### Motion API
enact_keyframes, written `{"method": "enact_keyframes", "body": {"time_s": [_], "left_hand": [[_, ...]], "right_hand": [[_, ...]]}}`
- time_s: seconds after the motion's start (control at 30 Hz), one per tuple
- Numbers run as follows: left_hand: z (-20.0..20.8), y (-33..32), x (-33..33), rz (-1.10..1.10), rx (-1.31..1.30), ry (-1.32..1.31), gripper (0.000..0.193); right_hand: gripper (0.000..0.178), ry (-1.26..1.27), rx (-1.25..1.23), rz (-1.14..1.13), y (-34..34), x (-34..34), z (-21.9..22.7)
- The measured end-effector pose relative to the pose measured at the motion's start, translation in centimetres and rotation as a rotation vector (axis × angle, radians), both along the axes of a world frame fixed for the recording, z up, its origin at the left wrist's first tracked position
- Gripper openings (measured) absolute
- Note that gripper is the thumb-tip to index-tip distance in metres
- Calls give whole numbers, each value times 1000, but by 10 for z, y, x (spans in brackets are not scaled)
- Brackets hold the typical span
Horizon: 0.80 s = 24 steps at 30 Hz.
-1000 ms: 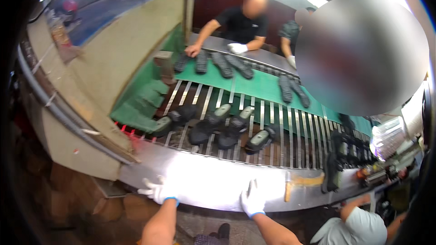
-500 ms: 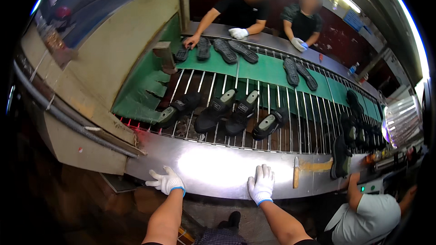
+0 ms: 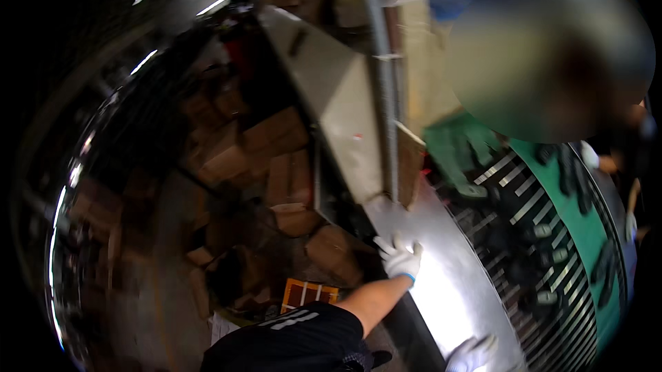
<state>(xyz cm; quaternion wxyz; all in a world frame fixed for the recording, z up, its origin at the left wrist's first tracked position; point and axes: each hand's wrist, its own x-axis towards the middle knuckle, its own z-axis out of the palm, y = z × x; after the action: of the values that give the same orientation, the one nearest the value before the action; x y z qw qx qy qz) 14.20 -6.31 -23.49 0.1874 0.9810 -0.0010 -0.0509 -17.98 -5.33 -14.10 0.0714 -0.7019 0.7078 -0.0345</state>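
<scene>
Your left hand (image 3: 401,259) wide, right hand (image 3: 472,355) extended, both seemingly empty at bench (image 3: 441,293). Likely waiting; reaching shoes (image 3: 542,231) would need rightward stretch.

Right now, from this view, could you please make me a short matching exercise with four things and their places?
Things:
1. left hand
2. cardboard boxes
3. right hand
4. dark shoes

Places:
A. on the metal slats
B. fingers spread, near the upper end of the metal ledge
C. at the picture's lower edge
D. in the dim area left of the ledge

Pairs: 1-B, 2-D, 3-C, 4-A.
</scene>
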Motion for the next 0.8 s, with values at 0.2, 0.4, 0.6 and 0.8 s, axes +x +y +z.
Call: {"method": "enact_keyframes", "body": {"time_s": [0.2, 0.4, 0.6, 0.8], "left_hand": [[34, 3, -5, -36, -138, 58, 87], [26, -6, -5, -23, -105, 92, 89], [28, -8, -3, -22, -83, 70, 87], [27, -5, -2, -2, -95, 99, 86]], "right_hand": [[50, 111, -427, 272, -12, -38, -39], [46, 384, -596, 462, -18, -27, -18], [36, 301, -649, 447, -23, -16, -1], [36, 370, -597, 488, -18, -9, 13]]}}
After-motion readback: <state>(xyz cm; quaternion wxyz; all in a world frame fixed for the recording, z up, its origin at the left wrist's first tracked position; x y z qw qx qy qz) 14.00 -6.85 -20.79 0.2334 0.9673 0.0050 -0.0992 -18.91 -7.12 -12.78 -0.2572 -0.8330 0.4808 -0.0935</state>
